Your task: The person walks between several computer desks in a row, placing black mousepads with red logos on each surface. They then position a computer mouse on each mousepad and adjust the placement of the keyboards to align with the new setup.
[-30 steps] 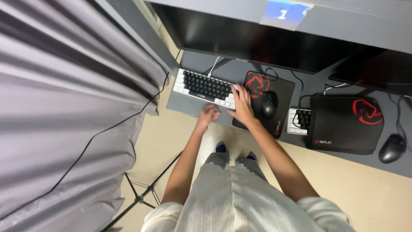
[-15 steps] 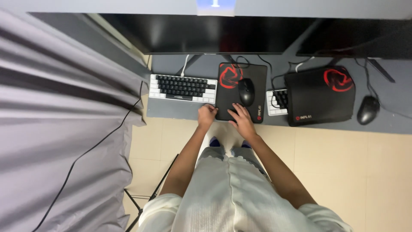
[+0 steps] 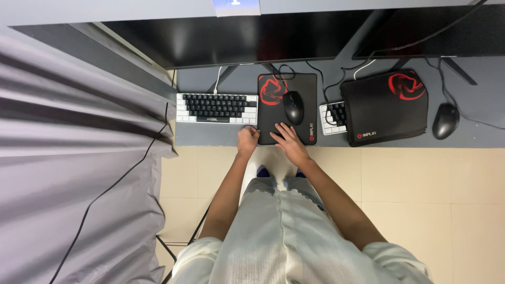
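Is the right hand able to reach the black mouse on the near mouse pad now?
Probably yes. The right hand lies flat on the mouse pad, just below the black mouse, and nothing stands between them.

Worktop [image 3: 210,138]: plain grey. Keyboard [image 3: 216,108]: black keys at centre, white keys and white frame at the outer edges. Mouse pad [image 3: 310,102], just right of the keyboard: black with a red swirl emblem at its far left corner. Mouse [image 3: 293,107] on the mouse pad: black. Second pad [image 3: 386,108], right of the mouse pad: black, red swirl emblem, small red mark and white lettering at its near edge. Second mouse [image 3: 445,120], further right: black. Monitors [image 3: 236,39] behind the keyboard: black. Curtain [image 3: 68,173], left of the keyboard: grey, folded. Floor [image 3: 421,179]: beige tiles. Garment [image 3: 284,236]: off-white.
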